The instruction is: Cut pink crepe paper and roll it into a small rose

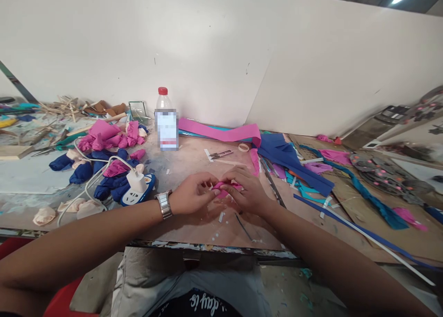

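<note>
Pale wall panels [207,54] stand behind a brown, paint-stained tabletop [194,158] that runs out of sight sideways. Along its back lies a long, flat, bright-pink strip [221,132], near a clear, red-capped bottle [163,101] whose lower part hides behind an upright, blurred, unreadable screen [168,131]. Nearer me, left hand [194,194] and right hand [245,188] pinch a small, crumpled magenta piece [225,186] over the tabletop; fingers cover much of it, so its full shape escapes me.
</note>
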{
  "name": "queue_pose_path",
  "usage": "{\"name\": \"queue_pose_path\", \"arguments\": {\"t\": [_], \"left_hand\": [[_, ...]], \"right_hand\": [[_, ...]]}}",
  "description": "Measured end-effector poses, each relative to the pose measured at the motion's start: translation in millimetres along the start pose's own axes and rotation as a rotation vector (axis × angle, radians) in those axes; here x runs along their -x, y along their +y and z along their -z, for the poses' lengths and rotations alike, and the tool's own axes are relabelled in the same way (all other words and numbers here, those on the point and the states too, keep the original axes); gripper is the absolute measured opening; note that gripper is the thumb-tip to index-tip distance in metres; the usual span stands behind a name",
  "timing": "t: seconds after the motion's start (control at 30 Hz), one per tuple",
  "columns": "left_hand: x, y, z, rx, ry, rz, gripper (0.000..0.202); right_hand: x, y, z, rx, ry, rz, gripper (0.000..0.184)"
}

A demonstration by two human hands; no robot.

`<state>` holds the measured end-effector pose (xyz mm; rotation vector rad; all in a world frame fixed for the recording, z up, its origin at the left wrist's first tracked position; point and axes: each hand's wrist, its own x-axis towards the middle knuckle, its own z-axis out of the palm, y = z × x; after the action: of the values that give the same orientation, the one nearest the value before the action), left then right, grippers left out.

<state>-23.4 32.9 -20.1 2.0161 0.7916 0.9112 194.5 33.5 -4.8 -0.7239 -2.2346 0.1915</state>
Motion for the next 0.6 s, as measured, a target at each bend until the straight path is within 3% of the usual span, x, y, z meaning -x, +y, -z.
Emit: {"name": "queue_pose_path", "arguments": {"t": [0.17, 0.6], "left_hand": [[-1.2, 1.3, 0.1, -0.025, 0.007, 0.005, 0.026], [-1.3, -6.1, -0.5, -0.023, 0.085, 0.0, 0.02]], "right_hand": [[2.1, 2.4, -2.5, -0.007, 0.011, 0.004, 0.01], [0.1, 1.0, 0.0, 0.025, -0.003, -0.019, 0.01]]}}
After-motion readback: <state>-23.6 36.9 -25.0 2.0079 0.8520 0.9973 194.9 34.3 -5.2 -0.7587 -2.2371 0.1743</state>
